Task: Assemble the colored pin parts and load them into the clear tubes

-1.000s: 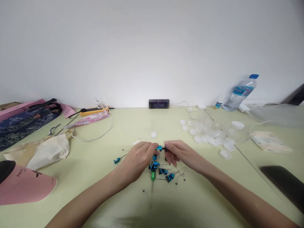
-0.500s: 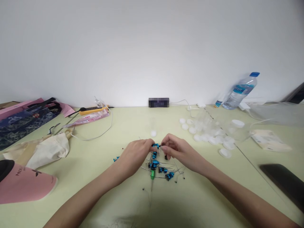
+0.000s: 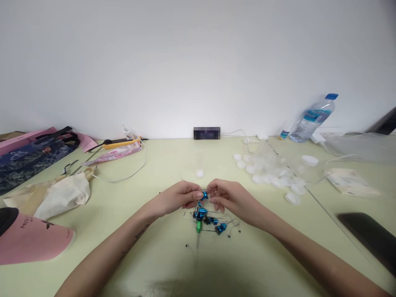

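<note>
Pinched between the thumb and fingers of my left hand [image 3: 181, 196] is a small blue metal part [image 3: 204, 196]. Curled close to its right side are the fingers of my right hand [image 3: 227, 198]; whatever they grip is hidden. Below both hands lies a loose cluster of similar parts: a larger blue and black one [image 3: 201, 213], a green cylinder [image 3: 199, 227] with a thin metal rod pointing toward me, and a blue piece [image 3: 221, 228] at the right. Thin bent metal wires [image 3: 234, 225] with dark ends stick out among them.
Several clear containers and white lids [image 3: 291, 181] cover the right side, near a water bottle [image 3: 314, 117]. A dark phone-like slab [image 3: 368, 235] lies at right. One small white-based container [image 3: 199, 173] stands ahead. To the left are a pink cup [image 3: 37, 239] and a cream cloth pouch [image 3: 69, 192].
My left hand has turned so its thumb shows, and the blue part has tilted and dropped slightly. My right hand has shifted a little; the black piece under it no longer shows.
</note>
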Demonstrator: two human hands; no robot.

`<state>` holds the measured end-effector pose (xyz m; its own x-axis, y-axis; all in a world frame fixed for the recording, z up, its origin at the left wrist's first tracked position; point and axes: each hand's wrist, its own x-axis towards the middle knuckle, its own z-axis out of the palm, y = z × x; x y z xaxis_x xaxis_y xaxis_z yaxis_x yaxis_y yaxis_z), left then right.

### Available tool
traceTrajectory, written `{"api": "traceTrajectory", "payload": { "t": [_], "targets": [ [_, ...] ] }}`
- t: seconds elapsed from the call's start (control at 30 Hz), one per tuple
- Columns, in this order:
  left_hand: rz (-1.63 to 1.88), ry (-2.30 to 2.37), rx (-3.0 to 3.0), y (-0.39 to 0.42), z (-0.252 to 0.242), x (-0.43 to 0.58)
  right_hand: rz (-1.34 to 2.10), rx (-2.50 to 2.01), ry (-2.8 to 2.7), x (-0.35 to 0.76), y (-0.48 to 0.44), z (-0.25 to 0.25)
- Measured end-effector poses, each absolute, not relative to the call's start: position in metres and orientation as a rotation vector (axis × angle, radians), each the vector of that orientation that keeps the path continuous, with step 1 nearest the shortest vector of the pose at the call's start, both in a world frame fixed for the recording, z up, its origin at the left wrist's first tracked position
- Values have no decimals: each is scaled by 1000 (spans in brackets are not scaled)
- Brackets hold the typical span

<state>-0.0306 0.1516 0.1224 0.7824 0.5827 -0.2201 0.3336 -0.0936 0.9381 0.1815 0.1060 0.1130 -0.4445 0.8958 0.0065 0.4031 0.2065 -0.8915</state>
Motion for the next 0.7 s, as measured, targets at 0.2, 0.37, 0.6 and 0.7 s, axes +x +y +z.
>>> {"api": "traceTrajectory", "payload": {
  "t": [0.2,0.37,0.6,0.7],
  "targets": [
    [542,925,1863,155,108,-34,893,-1393,-2047,187,109,107],
    [1012,1070,1716,147,67,-55,687,-1183,-2442,159,70,90],
    [831,1219,1851,155,50,-84,190,-629,-2928,113,35,34],
    [439,1173,1996,158,59,-94,108,-587,-2920,114,38,28]
  ]
}}
